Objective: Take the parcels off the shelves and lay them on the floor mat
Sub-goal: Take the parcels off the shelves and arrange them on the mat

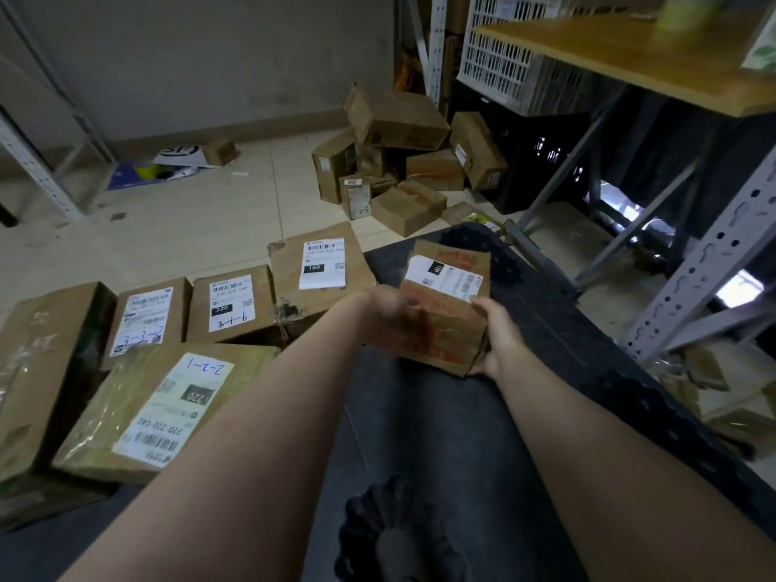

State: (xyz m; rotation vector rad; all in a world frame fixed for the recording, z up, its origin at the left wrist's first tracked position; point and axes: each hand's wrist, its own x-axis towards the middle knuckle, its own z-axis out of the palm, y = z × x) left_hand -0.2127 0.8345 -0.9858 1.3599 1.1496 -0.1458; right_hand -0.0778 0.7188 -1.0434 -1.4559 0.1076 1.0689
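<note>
A small brown cardboard parcel point(447, 304) with red print and a white label is held between both my hands just above the dark floor mat point(424, 422). My left hand point(388, 319) grips its left side and is blurred. My right hand point(497, 336) grips its right near corner. Several labelled parcels lie in rows on the mat's left part, among them one marked 2-2-1 point(163, 409) and one labelled 150 point(321, 266). The metal shelf unit point(714, 254) stands on the right, with a wooden shelf board point(655, 65) above.
A loose heap of brown boxes point(399, 157) lies on the tiled floor at the back. White plastic crates point(504, 52) sit on the rear shelving. Flat packets point(176, 161) lie by the far wall. Another shelf upright point(38, 170) stands at the left.
</note>
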